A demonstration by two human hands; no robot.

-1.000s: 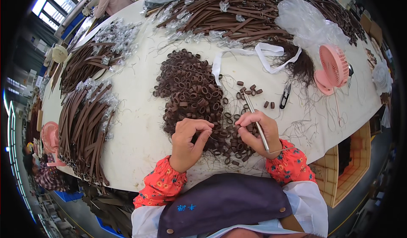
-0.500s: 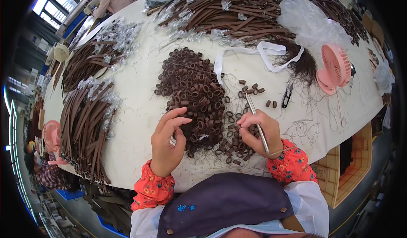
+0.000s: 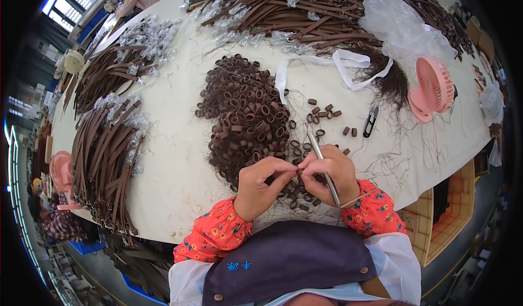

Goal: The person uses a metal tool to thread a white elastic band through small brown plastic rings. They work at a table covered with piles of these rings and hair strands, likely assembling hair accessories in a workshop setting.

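- Your left hand (image 3: 264, 183) is at the near edge of the pile (image 3: 245, 110), thumb and forefinger together at the tips; you cannot tell from here whether a loop is pinched between them
- Your right hand (image 3: 329, 175) is just right of the pile's near end, its fingers closed around the tool (image 3: 315, 147), its thumb and forefinger tips meeting those of your left
- The tool slants across your right hand, its upper end pointing away from you, to the right of the pile
- The pile is a heap of brown loops; more loose loops (image 3: 328, 107) lie scattered to its right
- The snips (image 3: 371, 122) and the pink fan (image 3: 434, 85) are farther right of the pile
- The white ribbon (image 3: 305, 60) lies beyond the pile to the right
- Brown straps (image 3: 101, 159) lie in bunches well left of the pile
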